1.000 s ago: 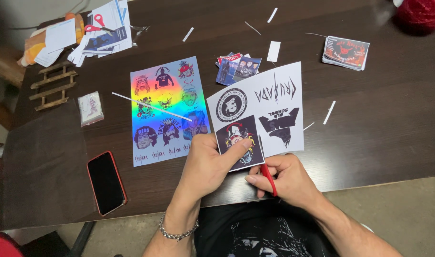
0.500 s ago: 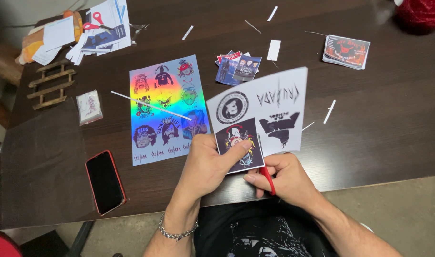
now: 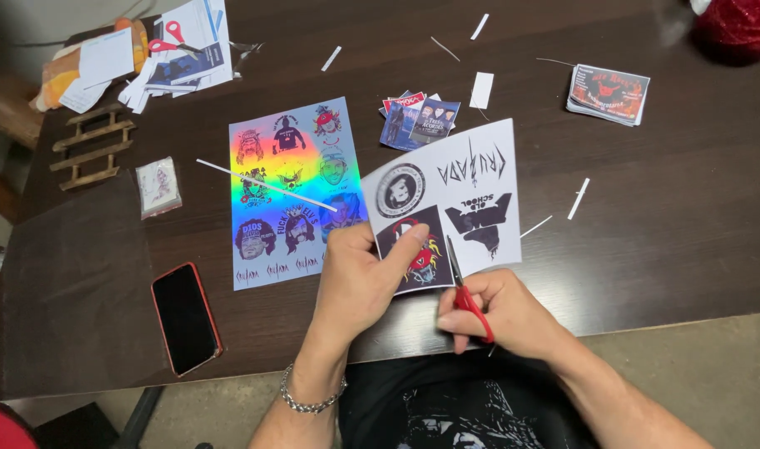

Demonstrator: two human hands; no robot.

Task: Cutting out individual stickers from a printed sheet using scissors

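Left hand (image 3: 359, 278) pinches the white sticker sheet (image 3: 446, 199) at its lower corner, lifted above the table (image 3: 688, 216) edge; right hand (image 3: 500, 316) grips red scissors (image 3: 463, 287), blades biting upward into it; thumb sits close, so a wobble risks clipping the printed design.

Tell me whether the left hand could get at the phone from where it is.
Probably yes, once it lets go: the left hand is pinching the white sticker sheet, but the phone lies close to its left with only bare table between.
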